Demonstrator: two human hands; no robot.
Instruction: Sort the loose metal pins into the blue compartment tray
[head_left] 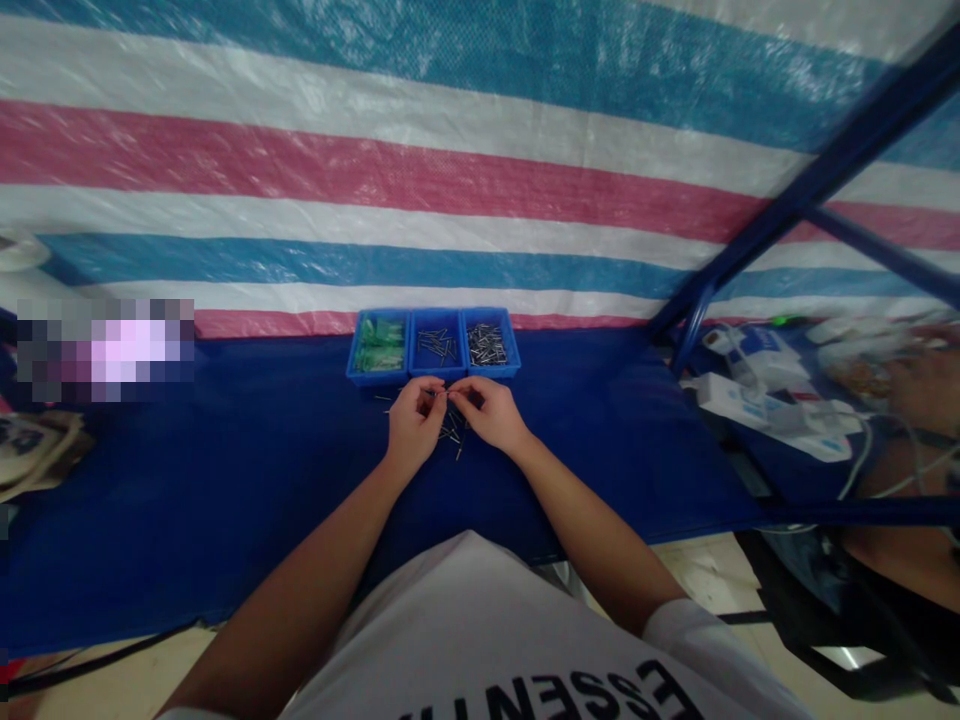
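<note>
My left hand [417,418] and my right hand [488,410] meet fingertip to fingertip over the table. Both are closed in a pinch, and a tiny dark thing shows between them, too small to make out. Under and between the hands lie several loose screw-like metal pieces [451,430] on the blue surface. Just beyond stand three joined blue bins. The left bin [379,379] holds green pieces that look wrapped in clear plastic. In the middle bin [437,372] are thin dark screw-like pieces, and the right bin [493,371] has a heap of shorter silvery ones.
A striped plastic sheet [420,180] hangs behind the blue table [247,470]. At right, a blue metal frame [750,245] slopes upward. Past it are white boxes [757,405], cables and another person's blurred arm [907,450]. A beige bundle [45,450] lies at far left.
</note>
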